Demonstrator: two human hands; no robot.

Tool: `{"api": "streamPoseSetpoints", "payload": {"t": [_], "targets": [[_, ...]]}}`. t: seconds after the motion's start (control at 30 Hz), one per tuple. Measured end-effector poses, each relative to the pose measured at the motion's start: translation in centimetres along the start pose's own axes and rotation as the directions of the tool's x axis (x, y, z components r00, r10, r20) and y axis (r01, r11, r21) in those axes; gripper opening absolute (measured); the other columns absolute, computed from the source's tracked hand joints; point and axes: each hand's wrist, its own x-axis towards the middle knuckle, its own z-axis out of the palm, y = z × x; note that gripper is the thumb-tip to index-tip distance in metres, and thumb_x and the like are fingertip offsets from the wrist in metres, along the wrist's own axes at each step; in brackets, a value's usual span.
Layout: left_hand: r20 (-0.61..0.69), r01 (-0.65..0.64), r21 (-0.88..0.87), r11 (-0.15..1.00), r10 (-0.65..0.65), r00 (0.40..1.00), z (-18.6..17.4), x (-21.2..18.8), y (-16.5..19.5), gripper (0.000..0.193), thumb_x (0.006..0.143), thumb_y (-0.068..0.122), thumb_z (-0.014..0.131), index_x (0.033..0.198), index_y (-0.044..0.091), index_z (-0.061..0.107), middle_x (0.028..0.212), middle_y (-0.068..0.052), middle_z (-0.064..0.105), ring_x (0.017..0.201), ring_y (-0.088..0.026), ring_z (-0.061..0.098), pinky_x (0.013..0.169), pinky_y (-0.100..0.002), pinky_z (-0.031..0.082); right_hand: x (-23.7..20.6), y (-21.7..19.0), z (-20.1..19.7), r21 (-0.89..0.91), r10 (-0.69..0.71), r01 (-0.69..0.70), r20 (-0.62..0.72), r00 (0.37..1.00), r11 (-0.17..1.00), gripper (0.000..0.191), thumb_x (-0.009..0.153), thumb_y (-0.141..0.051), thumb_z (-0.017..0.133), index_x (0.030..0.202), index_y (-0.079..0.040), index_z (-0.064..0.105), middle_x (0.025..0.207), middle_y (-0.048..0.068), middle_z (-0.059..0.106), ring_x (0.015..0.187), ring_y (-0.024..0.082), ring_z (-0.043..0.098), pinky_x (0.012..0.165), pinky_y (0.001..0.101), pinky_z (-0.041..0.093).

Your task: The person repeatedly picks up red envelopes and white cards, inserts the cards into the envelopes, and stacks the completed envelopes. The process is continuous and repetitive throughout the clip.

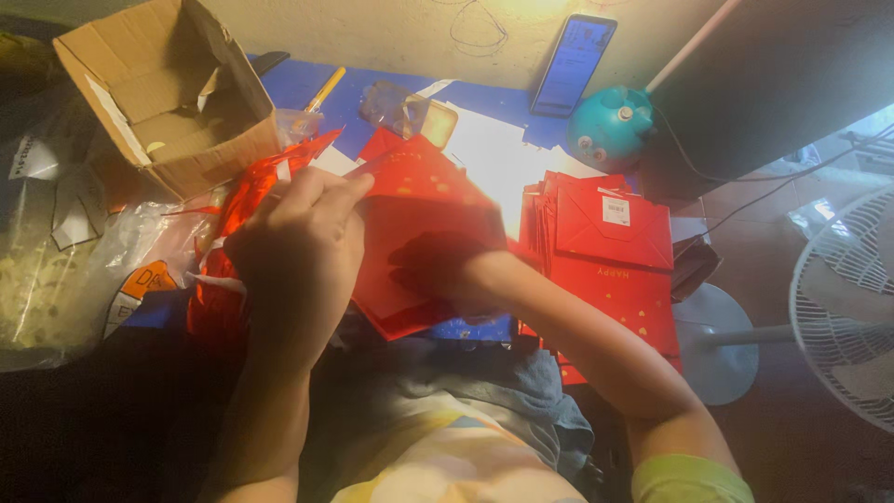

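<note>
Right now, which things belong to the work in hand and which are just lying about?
In hand:
left hand and right hand on the red envelope
stack of red envelopes
red plastic wrappers

Lying about:
cardboard box
phone
teal round gadget
white fan

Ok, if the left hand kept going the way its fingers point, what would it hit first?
Probably the red envelope it already pinches: the left hand points up and right, toward the top of the picture. Beyond that lies a clear plastic piece, though depth is unclear.
</note>
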Motion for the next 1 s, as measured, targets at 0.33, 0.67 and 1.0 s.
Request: {"api": "streamPoseSetpoints", "payload": {"t": [0.33, 0.67, 1.0], "targets": [[0.049, 0.128, 0.006, 0.992, -0.128, 0.99, 1.4, -0.2, -0.6, 0.014, 0.098, 0.006, 0.076, 0.108, 0.011, 0.069, 0.098, -0.004, 0.071, 0.093, -0.027, 0.07, 0.077, -0.042, 0.053, -6.5, 10.3, -3.7, 0.509, 0.219, 0.211, -0.658, 0.72, 0.835, 0.017, 0.1, -0.017, 0.063, 0.105, -0.005, 0.074, 0.097, 0.007, 0.078, 0.089, 0.016, 0.077, 0.079, 0.031, 0.061], [0.049, 0.012, -0.062, 0.998, -0.009, 0.999, 0.6, -0.8, 0.9, 0.026, 0.092, 0.013, 0.08, 0.116, 0.008, 0.072, 0.121, -0.009, 0.071, 0.11, -0.03, 0.067, 0.094, -0.041, 0.055, 2.7, 19.2, 9.6, -0.258, 0.265, -0.505, -0.611, 0.746, 0.824, 0.086, 0.077, -0.055, 0.075, 0.146, -0.013, 0.046, 0.116, 0.024, 0.067, 0.128, 0.047, 0.05, 0.104, 0.075, 0.021], [0.08, 0.066, -0.104, 0.992, -0.057, 0.995, 1.2, -1.2, 0.4, 0.068, 0.087, 0.021, 0.085, 0.143, 0.001, 0.054, 0.161, -0.035, 0.024, 0.147, -0.053, 0.038, 0.116, -0.052, 0.046, 3.2, 17.7, 10.0, -0.141, 0.253, -0.459, -0.676, 0.692, 0.877, 0.098, 0.074, -0.023, 0.082, 0.159, -0.008, 0.035, 0.1, 0.013, 0.066, 0.103, 0.032, 0.062, 0.115, 0.0599, 0.037]]}}
